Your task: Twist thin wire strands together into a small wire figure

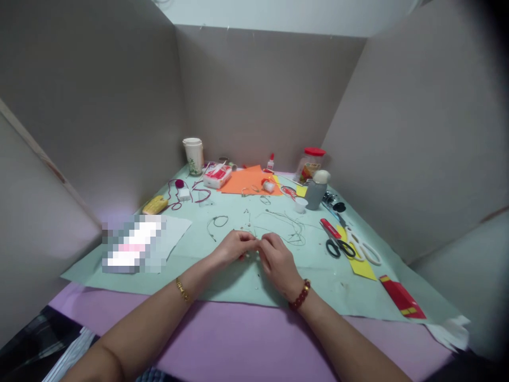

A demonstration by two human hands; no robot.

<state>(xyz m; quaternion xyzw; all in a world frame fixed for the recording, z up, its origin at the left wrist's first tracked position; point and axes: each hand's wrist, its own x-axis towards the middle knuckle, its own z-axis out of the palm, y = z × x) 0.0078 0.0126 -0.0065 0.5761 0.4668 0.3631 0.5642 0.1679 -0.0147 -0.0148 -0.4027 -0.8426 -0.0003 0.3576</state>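
Over the pale green sheet (pixel 233 284), my left hand (pixel 234 248) and my right hand (pixel 277 261) meet at the fingertips. Both are pinched closed on something too small to make out, perhaps thin cord. Just beyond my fingers lie tiny pieces. A loop of thin dark cord (pixel 221 217) rests ahead of my left hand. More thin tangled cord (pixel 296 233) spreads out beyond and to the right of my right hand.
Scissors with black handles (pixel 334 248) and white-handled scissors (pixel 368 252) lie right, near a red packet (pixel 402 297). A grey bottle (pixel 316 192), small clear cup (pixel 300 205), jar (pixel 310 165), orange paper (pixel 242 180) and paper cup (pixel 194 157) stand or lie farther back. A blurred-out object lies left.
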